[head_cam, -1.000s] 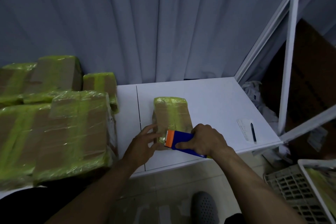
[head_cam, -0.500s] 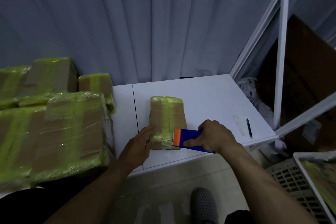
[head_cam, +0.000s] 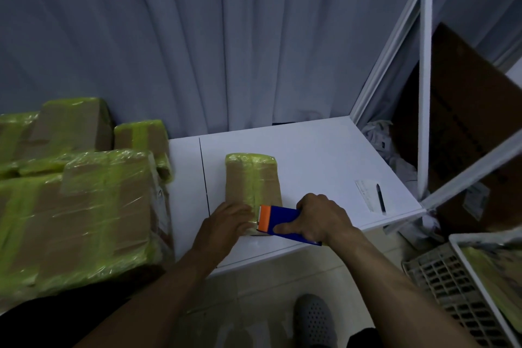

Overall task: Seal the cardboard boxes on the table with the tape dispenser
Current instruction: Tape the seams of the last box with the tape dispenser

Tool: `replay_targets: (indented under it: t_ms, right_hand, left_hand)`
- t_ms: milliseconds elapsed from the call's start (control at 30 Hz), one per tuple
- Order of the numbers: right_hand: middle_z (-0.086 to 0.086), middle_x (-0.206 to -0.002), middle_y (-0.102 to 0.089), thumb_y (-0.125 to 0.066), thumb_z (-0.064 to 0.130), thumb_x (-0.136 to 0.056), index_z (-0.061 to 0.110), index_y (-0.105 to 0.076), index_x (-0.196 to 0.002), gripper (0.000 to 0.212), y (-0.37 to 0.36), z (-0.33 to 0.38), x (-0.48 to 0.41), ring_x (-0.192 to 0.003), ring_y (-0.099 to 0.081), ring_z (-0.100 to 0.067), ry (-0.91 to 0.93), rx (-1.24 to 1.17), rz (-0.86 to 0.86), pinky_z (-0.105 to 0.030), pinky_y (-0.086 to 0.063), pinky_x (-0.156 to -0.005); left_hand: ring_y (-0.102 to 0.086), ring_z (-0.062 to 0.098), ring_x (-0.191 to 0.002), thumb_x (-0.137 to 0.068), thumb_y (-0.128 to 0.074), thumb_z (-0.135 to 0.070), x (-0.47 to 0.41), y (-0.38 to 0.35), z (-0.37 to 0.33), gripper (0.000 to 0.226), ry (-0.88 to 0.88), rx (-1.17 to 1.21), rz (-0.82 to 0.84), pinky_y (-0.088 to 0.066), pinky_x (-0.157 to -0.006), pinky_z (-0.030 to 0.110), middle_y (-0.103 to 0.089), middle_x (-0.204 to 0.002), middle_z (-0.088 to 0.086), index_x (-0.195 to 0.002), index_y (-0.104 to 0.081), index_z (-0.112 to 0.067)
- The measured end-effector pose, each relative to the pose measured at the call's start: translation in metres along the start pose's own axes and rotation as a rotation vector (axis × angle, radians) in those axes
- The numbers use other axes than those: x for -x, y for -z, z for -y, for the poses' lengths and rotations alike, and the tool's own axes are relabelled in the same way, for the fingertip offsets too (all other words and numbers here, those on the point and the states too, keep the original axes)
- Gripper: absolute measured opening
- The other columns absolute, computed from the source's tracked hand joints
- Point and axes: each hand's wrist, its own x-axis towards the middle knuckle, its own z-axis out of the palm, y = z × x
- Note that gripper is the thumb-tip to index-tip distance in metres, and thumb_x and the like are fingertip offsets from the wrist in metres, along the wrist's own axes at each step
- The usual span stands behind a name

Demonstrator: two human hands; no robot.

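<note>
A small cardboard box (head_cam: 251,178) wrapped in yellow-green tape lies on the white table (head_cam: 319,155), near its front edge. My right hand (head_cam: 319,217) grips a blue tape dispenser (head_cam: 285,223) with an orange front, whose head sits at the box's near end. My left hand (head_cam: 226,223) lies flat on the near left part of the box, fingers stretched toward the dispenser's orange end.
Several taped boxes (head_cam: 79,215) are piled at the left. A paper slip and a black pen (head_cam: 380,198) lie at the table's right edge. White shelf posts (head_cam: 423,93), a brown carton (head_cam: 466,127) and a plastic crate (head_cam: 457,291) stand to the right.
My left hand has slid from the box's left side onto its near end, up to the dispenser. My right hand keeps the dispenser at the near end.
</note>
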Motion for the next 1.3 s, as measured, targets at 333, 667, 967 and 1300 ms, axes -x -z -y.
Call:
replay_targets:
  t_ms: [333,667,967,1300]
  right_hand:
    - [0.007,-0.082,-0.067,-0.078,0.08,-0.06,0.022,-0.068,-0.091,0.067,0.019,-0.02,0.023,-0.074,-0.066,-0.012,0.003,-0.009,-0.023,-0.032,-0.059,-0.069]
    - [0.005,-0.089,-0.067,-0.077,0.079,-0.064,0.018,-0.067,-0.108,0.075,0.0,-0.017,0.011,-0.081,-0.068,-0.016,-0.04,0.011,-0.004,-0.032,-0.058,-0.074]
    - [0.002,-0.094,-0.072,-0.076,0.08,-0.064,0.017,-0.069,-0.108,0.077,0.001,-0.021,0.014,-0.082,-0.069,-0.016,-0.013,-0.036,0.037,-0.036,-0.062,-0.078]
    - [0.003,-0.088,-0.069,-0.076,0.079,-0.064,0.019,-0.069,-0.1,0.07,0.007,-0.023,0.021,-0.078,-0.067,-0.016,-0.02,0.011,-0.014,-0.03,-0.057,-0.069]
  left_hand:
    - [-0.063,0.014,-0.104,-0.094,-0.053,-0.032,0.0,0.025,-0.005,0.031,-0.038,-0.093,-0.031,-0.05,-0.094,0.025,-0.071,-0.115,-0.002,-0.112,-0.073,-0.017]
    - [-0.055,0.017,-0.112,-0.075,-0.078,-0.008,-0.007,0.019,-0.031,0.051,-0.091,-0.267,0.158,-0.048,-0.104,0.046,-0.06,-0.12,-0.002,-0.122,-0.066,-0.025]
    - [-0.067,0.021,-0.093,-0.076,-0.082,0.0,-0.011,0.014,-0.034,0.038,-0.098,-0.167,0.12,-0.062,-0.072,0.035,-0.068,-0.106,0.005,-0.109,-0.073,-0.016]
    - [-0.056,0.016,-0.106,-0.07,-0.074,0.02,-0.007,0.017,-0.024,0.061,-0.157,-0.1,0.083,-0.056,-0.09,0.04,-0.067,-0.114,0.009,-0.121,-0.065,-0.011]
